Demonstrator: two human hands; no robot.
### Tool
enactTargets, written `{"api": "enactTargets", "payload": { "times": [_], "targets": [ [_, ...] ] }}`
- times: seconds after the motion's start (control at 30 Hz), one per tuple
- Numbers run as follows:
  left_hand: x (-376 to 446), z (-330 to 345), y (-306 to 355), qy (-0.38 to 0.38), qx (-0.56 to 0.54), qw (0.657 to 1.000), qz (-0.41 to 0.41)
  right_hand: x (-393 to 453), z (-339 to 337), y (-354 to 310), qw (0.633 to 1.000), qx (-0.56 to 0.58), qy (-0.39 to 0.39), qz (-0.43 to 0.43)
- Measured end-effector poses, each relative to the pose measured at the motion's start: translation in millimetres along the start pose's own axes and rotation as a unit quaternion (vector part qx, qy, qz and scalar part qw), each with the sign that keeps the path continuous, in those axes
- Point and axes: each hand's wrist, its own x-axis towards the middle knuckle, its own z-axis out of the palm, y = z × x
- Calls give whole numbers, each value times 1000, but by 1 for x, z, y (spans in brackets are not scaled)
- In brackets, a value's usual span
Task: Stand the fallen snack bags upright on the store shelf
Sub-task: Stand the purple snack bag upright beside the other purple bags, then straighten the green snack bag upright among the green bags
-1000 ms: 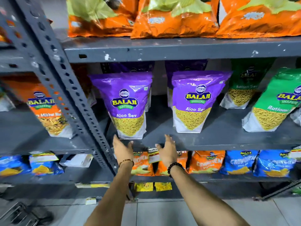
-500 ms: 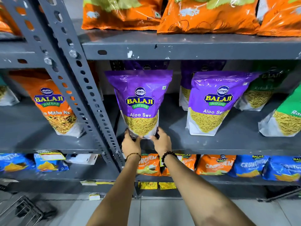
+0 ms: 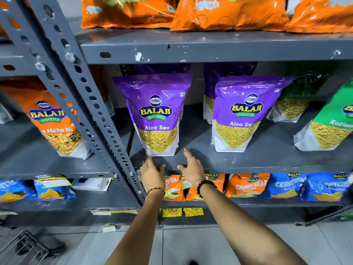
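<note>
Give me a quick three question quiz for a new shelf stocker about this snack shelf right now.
1. True or false: the left hand is gripping the left purple bag.
2. Which colour are the bags on the top shelf? A orange, B blue, C purple.
3. What snack name is printed on the left purple bag?

Key: 1 false, both it and the right hand are open just below the bag, which stands upright. 2 A. 3 Aloo Sev.
</note>
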Motion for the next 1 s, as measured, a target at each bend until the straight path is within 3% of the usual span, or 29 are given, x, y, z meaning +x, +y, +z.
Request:
{"api": "enactTargets", "payload": {
  "times": [0.17,0.3,0.47,0.57,0.73,1.0],
  "targets": [
    [-35,34,15,-50,56,993,96,-29,-40,49,998,40,47,5],
    [-69,78,66,-82,43,981,169,-45,-100,105,984,35,165,54],
    [-119,157,148,-156,-2,967,203,-49,-190,188,945,75,296,113],
    [-150,210,202,-208,-54,961,173,-45,-243,236,915,147,348,140],
    [-170,278,281,-263,-108,954,98,-25,-325,296,925,182,308,130],
    [-166,315,310,-216,-106,970,36,13,-394,323,963,217,133,85]
  ]
}}
